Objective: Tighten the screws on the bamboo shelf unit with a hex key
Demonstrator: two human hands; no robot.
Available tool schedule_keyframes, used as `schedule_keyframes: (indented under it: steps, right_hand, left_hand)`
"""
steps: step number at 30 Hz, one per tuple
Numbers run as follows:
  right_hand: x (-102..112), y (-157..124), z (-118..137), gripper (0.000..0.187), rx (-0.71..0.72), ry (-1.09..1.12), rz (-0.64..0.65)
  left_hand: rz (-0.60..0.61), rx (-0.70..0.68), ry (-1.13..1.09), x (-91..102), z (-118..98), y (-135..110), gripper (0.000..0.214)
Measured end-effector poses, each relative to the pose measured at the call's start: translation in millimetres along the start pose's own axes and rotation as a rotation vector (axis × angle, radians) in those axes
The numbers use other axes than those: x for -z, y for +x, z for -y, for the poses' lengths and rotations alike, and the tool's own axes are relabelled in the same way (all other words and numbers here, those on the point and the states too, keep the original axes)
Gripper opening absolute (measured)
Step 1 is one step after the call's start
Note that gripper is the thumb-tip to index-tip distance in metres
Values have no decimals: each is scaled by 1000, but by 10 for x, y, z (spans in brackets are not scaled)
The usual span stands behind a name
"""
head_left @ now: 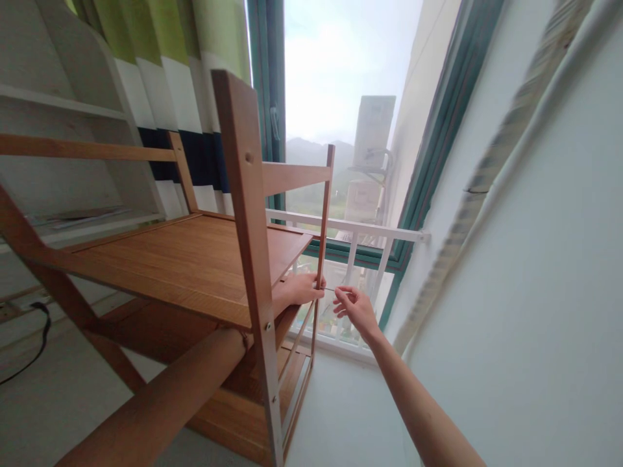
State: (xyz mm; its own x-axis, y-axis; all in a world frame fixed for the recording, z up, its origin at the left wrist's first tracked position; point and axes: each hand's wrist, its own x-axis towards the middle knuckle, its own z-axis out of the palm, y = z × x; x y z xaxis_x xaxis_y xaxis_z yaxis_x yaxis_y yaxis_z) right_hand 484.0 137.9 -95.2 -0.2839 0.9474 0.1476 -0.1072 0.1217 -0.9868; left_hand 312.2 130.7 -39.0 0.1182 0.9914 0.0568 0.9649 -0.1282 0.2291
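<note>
Two bare hands work at the rear post (324, 214) of a wooden shelf (249, 194), which stands from the centre toward seven and nine o'clock. The left hand (302, 289), just below centre at six o'clock, passes under the upper board (170, 253) and has its fingers bent around this post. The right hand (354, 308), at five o'clock, pinches a thin rod (329, 289) between thumb and fingertips; its inner end reaches the post near the left fingers. I judge that a fastening at the post is being worked; whether the rod is a tool or a part, I cannot tell. The next move calls for a steady post and a straight rod.

The upper board is smooth brown wood, toward nine o'clock. A window (316, 84) lies at twelve, a striped curtain (170, 84) at ten, a pale wall (535, 324) at four.
</note>
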Motion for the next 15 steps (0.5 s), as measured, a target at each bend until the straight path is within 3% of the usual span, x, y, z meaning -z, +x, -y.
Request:
schedule_keyframes:
  steps: [3,6,9,12,15]
  right_hand:
    - [113,-51,19,40,135,-4,112]
    - [104,-59,58,31,171,-47,80]
    - [-1,1,97,28,14,12,-39]
    - [-90,69,104,29,-180,103,-66]
    - [-93,73,86,27,-188,123,-68]
  left_hand:
    - [-1,-4,-1,2,3,1,26]
    - [1,-1,-2,16,-10,-10,26]
    - [7,-1,-2,32,-31,-23,26]
    - [6,2,2,35,-38,-24,25]
    - [4,4,1,21,-25,-13,25]
